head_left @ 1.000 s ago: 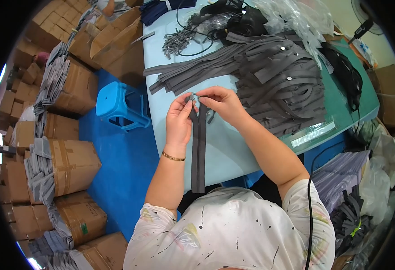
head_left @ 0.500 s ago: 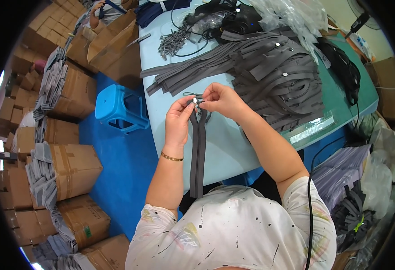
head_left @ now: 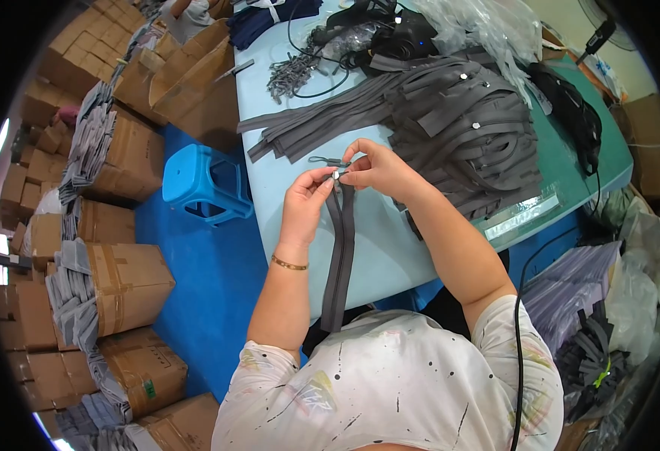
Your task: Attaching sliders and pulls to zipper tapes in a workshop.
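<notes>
A dark grey zipper (head_left: 337, 263) hangs from my fingertips over the pale table and down past its near edge, its two tapes parted at the top. My left hand (head_left: 307, 201) is closed in a pinch at its upper end, by a small silvery-white slider (head_left: 336, 174). Close beside it, my right hand (head_left: 375, 171) pinches a thin grey cord zipper pull (head_left: 330, 160), whose loop sticks out to the left. The fingers cover how the cord and slider meet. To the right lies a large heap of grey zippers (head_left: 465, 128), with long ends trailing left.
Loose grey cord pulls (head_left: 294, 77) lie at the back of the table (head_left: 375, 259). A black cable, dark bags and clear plastic (head_left: 480, 26) are beyond. A blue stool (head_left: 203, 184) stands left, near cartons (head_left: 130, 286). Another person's arm shows at far left.
Both hands and the zipper have shifted slightly right. The cord pull's loop now shows more clearly above the slider. The person at the back has moved.
</notes>
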Motion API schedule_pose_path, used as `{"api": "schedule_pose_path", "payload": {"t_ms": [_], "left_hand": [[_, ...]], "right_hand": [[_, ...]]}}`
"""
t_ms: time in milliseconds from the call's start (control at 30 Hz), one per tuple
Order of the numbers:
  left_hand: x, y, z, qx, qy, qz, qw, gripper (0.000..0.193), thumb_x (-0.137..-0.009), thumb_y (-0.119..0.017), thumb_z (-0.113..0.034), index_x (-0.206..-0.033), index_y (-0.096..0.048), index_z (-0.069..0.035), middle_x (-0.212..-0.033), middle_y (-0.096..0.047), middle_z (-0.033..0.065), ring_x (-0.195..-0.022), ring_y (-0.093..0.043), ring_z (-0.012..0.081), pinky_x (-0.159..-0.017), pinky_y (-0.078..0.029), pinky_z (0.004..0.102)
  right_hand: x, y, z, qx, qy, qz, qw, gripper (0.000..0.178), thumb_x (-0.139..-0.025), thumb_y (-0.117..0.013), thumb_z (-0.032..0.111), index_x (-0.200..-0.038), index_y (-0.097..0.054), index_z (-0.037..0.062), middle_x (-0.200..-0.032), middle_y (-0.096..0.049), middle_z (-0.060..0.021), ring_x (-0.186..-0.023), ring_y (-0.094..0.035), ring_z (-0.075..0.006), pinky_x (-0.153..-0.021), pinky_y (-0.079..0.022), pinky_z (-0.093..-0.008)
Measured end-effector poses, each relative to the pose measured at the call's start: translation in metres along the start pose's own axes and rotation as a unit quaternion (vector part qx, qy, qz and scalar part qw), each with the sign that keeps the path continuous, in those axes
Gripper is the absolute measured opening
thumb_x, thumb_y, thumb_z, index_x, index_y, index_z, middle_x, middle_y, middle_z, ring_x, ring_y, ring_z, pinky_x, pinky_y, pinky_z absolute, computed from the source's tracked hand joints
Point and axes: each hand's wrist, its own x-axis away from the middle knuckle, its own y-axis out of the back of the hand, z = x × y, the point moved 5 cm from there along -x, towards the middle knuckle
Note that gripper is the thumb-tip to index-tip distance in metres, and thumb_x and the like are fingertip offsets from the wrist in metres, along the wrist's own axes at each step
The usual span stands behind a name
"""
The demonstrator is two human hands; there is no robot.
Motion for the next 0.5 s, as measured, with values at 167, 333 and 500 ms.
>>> {"api": "schedule_pose_path", "payload": {"t_ms": [167,333,500], "left_hand": [[0.002,-0.001,0.001,0.087,0.021,-0.024,0.996,0.021,-0.086,-0.056,-0.004,-0.106,-0.054,0.0,-0.094,-0.061,0.007,-0.085,-0.057,0.0119,-0.076,-0.047,0.0249],[0.001,0.007,0.011,0.133,0.067,-0.023,0.989,0.017,-0.085,-0.058,-0.006,-0.101,-0.055,0.0,-0.09,-0.061,0.0066,-0.08,-0.059,0.0124,-0.073,-0.048,0.0255],[0.002,0.007,0.011,0.115,0.064,-0.057,0.99,0.013,-0.084,-0.061,-0.006,-0.094,-0.058,0.001,-0.086,-0.062,0.0065,-0.074,-0.06,0.0122,-0.068,-0.049,0.0231]], "right_hand": [[0.001,-0.004,0.008,-0.013,0.035,-0.013,0.999,0.028,-0.079,-0.064,0.003,-0.105,-0.056,0.0062,-0.079,-0.059,-0.0022,-0.074,-0.056,-0.0079,-0.065,-0.046,-0.0223],[-0.003,-0.005,0.0,-0.013,0.048,-0.008,0.999,0.027,-0.078,-0.062,0.002,-0.104,-0.065,0.0065,-0.074,-0.056,0.0018,-0.066,-0.051,-0.0053,-0.06,-0.043,-0.0207],[-0.005,-0.006,-0.003,-0.005,0.037,-0.004,0.999,0.023,-0.078,-0.063,0.002,-0.101,-0.067,0.006,-0.074,-0.056,0.0024,-0.067,-0.051,-0.005,-0.062,-0.044,-0.0211]]}}
